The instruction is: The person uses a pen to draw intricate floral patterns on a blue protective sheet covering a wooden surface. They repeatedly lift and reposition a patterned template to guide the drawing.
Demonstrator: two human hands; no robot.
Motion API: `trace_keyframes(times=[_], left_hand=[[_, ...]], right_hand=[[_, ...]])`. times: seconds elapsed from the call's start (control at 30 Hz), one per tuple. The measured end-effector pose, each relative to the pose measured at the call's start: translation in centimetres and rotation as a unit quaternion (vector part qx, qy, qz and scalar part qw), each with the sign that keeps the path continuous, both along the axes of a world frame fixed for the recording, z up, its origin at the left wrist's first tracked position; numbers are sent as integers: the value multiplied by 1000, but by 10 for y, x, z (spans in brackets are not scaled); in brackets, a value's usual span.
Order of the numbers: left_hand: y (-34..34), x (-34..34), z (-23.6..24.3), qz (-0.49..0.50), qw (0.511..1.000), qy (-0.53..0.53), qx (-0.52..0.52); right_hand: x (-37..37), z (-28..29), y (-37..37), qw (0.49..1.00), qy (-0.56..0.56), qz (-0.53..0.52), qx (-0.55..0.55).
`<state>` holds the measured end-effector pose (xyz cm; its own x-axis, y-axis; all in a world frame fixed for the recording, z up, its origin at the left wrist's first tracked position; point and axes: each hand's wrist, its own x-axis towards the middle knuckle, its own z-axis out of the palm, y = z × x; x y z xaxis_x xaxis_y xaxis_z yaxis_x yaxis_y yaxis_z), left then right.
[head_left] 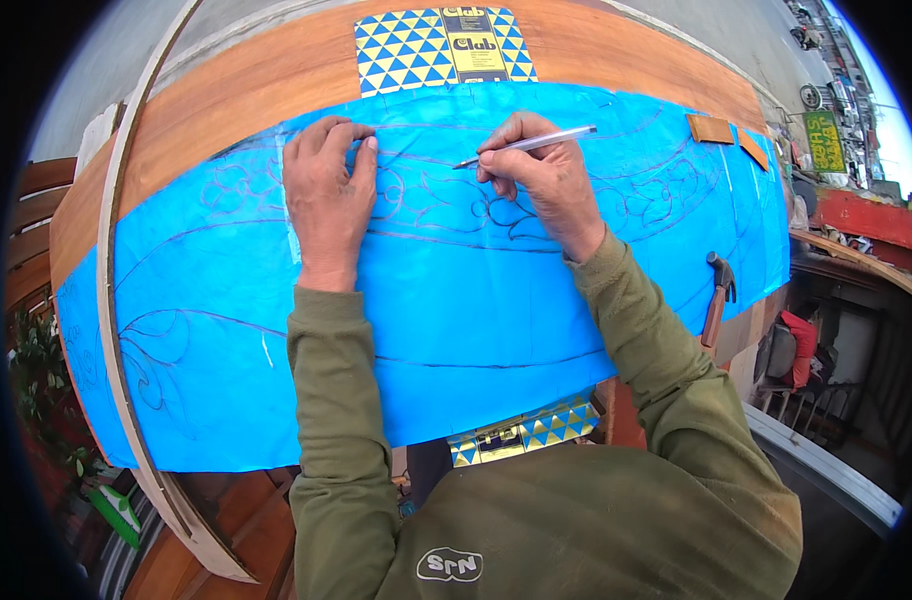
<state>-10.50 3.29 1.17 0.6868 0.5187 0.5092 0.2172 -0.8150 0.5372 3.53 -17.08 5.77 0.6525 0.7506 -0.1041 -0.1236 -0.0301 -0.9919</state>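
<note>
A large blue sheet (466, 310) lies over a brown wooden board (266, 80), with curved lines and flower-like scrolls drawn on it in dark ink. My left hand (328, 200) rests palm down on its upper left part, thumb apart from the loosely bent fingers, holding nothing. To the right, my right hand (551, 185) pinches a clear ballpoint pen (554, 139). The pen slants, its tip at the left close to a drawn line near the sheet's upper middle; whether it touches I cannot tell. Some of the drawing is hidden under both hands.
A claw hammer (717, 300) lies at the sheet's right edge. Two small wooden pieces (711, 129) sit on its upper right corner. A long thin wooden strip (109, 260) crosses the left side. Blue-and-yellow patterned cardboard (401, 55) shows beyond the far edge.
</note>
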Motion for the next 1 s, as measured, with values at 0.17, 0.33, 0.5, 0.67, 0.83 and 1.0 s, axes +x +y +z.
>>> trace_keyframes(times=[0.17,0.33,0.5,0.67,0.83,1.0], left_hand=[[0,3,2,4,1000,4,7],[2,5,3,13,1000,-5,7],[1,6,5,18,999,30,7],[2,8,3,18,1000,14,8],[1,9,3,20,1000,13,10],[2,8,4,22,999,38,11]], right_hand=[[15,-26,29,993,-86,79,-13],[17,-40,35,982,-165,88,-9],[18,-39,34,985,-151,82,-23],[15,-37,35,982,-168,80,-28],[14,-33,35,978,-189,84,-42],[16,-39,35,977,-185,105,-10]])
